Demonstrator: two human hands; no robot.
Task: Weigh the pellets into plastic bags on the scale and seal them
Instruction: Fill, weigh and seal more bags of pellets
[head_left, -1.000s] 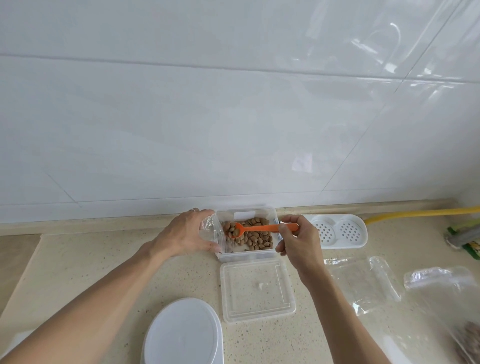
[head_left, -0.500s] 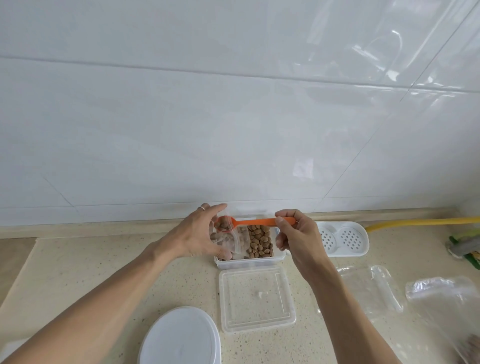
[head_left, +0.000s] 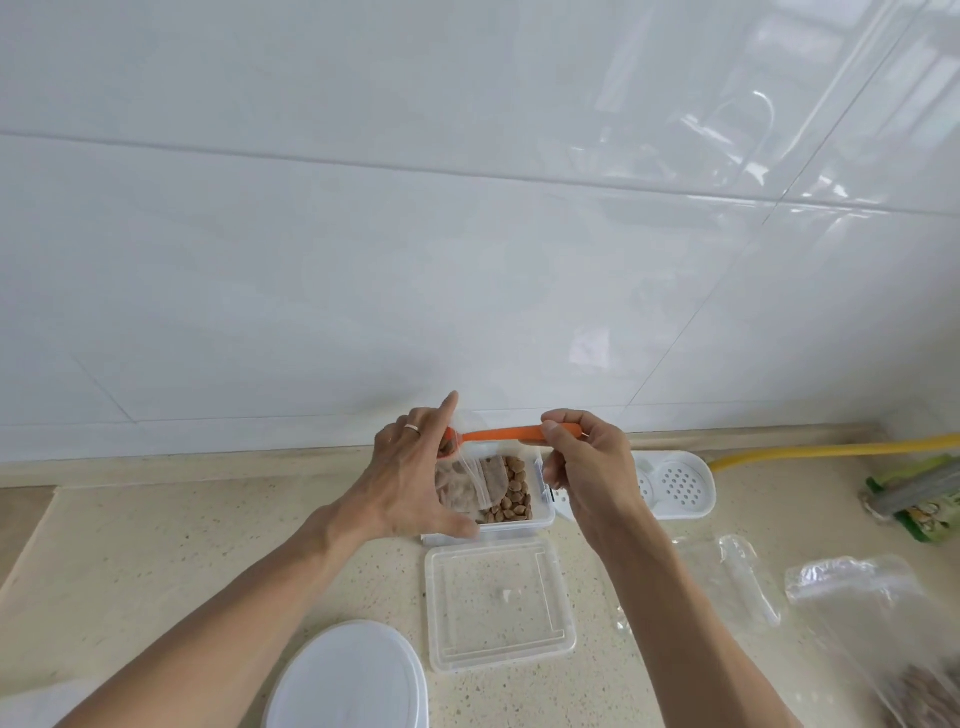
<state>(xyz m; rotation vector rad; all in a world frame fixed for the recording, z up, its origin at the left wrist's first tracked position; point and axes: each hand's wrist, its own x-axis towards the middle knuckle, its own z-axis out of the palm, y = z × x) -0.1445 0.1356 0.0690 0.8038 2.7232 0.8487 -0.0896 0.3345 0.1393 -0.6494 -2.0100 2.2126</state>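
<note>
- The small clear plastic zip bag (head_left: 470, 486) hangs in the left hand (head_left: 410, 480), which pinches it near the open mouth just above the clear rectangular plastic tub (head_left: 537, 514) of brown pellets (head_left: 511, 493); the forefinger points up, free of the bag.
- The right hand (head_left: 584, 467) pinches the far end of the handle of the orange plastic scoop (head_left: 511, 433), with the bowl end at the bag's mouth, against the left hand.
- The bag film looks thin, limp and slick, so it will likely collapse shut unless the mouth is held apart; the stiffer zip strip at the rim is the sensible place to hold.
- The pellets look small, dry, hard and light, so they should pour freely, and any that miss will probably drop back into the tub.
- The scoop appears rigid and light; held at the handle's end it tips easily, so a slow turn of the wrist suits it.
- The tub's clear lid (head_left: 498, 605) lies on the speckled counter (head_left: 156, 545) just in front, with a white oval lid (head_left: 348, 675) nearer still.
- More clear bags (head_left: 857, 597) lie to the right.
</note>
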